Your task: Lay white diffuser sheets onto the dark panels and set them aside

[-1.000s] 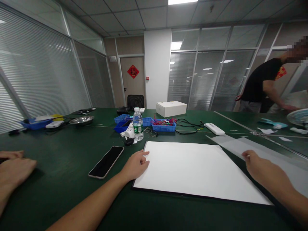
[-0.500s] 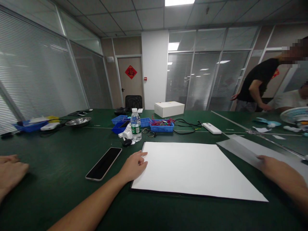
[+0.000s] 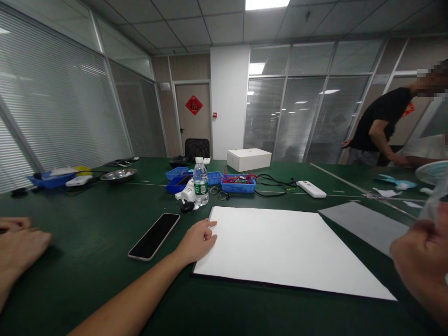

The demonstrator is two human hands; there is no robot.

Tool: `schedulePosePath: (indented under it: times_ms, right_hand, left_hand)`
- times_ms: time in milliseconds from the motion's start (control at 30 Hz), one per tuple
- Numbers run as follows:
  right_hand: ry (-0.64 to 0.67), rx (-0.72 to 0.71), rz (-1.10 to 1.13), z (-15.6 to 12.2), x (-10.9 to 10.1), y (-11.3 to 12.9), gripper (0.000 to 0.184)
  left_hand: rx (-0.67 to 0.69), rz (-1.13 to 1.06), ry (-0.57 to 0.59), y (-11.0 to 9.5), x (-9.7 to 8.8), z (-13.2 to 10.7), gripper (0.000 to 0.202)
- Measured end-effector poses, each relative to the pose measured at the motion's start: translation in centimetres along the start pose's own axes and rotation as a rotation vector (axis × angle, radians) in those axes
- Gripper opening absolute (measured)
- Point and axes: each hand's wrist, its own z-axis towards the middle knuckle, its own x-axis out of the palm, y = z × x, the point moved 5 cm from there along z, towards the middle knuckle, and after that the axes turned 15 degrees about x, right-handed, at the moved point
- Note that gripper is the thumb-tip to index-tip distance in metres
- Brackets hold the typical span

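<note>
A large white sheet of paper (image 3: 287, 252) lies on a thin board with a dark edge (image 3: 238, 281) in front of me. My left hand (image 3: 198, 240) rests at the sheet's left edge, index finger and thumb apart on its surface and the other fingers partly hidden. At the right edge of view, my right hand (image 3: 422, 263) is raised with its fingers closed around a see-through sheet (image 3: 436, 200), blurred and cut off by the frame. Beside that hand a greyish sheet (image 3: 364, 226) lies on the table, partly covered by it.
Left of my forearm lies a phone (image 3: 154, 237). Behind the paper stand a water bottle (image 3: 200, 182), a blue tray of wires (image 3: 238, 187), a white box (image 3: 249, 160) and a white device (image 3: 311, 189). Another person's hands (image 3: 23, 240) rest far left; a person in black (image 3: 381, 119) leans over, back right.
My right hand has come up and closer, lifting a see-through sheet off the table at the right. The greyish sheet stays behind. My left hand keeps its place on the white paper.
</note>
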Motion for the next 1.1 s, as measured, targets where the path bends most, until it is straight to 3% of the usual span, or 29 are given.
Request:
schedulePosePath:
  times_ms: [100, 233, 300, 367, 433, 500, 633, 900, 1100]
  right_hand:
    - [0.0, -0.205, 0.263, -2.0, -2.6, 5.5, 0.063]
    - [0.239, -0.419, 0.414, -6.1, -3.8, 9.8, 0.08]
    - [0.537, -0.581, 0.405, -9.2, -3.1, 11.6, 0.078]
    - [0.935, -0.737, 0.296, -12.8, -1.9, 12.9, 0.07]
    - [1.274, -0.771, 0.135, -15.5, -1.0, 13.4, 0.061]
    - [1.448, -0.712, 0.039, -16.6, -0.6, 13.5, 0.055]
    - [1.467, -0.663, 0.012, -16.1, -0.7, 13.4, 0.051]
    - [1.2, -0.649, -0.024, -15.8, 0.0, 11.5, 0.054]
    - [1.079, -0.679, 0.054, -15.6, -1.4, 12.5, 0.073]
  left_hand:
    - [0.003, 0.005, 0.0, 0.0, 0.1, 0.0, 0.042]
    - [0.018, 0.007, -0.006, 0.2, 0.2, 0.0, 0.04]
    - [0.025, 0.004, -0.012, 0.3, 0.3, 0.0, 0.038]
    - [0.025, 0.004, -0.016, 0.4, 0.5, 0.1, 0.036]
    - [0.021, 0.009, -0.016, 0.3, 0.6, 0.1, 0.035]
    - [0.015, 0.019, -0.017, 0.3, 0.6, 0.2, 0.035]
    - [0.02, 0.048, 0.001, 0.2, 0.7, 0.3, 0.03]
    - [0.031, 0.058, 0.021, 0.2, 1.0, 0.5, 0.031]
    - [0.042, 0.014, 0.004, -0.2, 0.7, 0.5, 0.034]
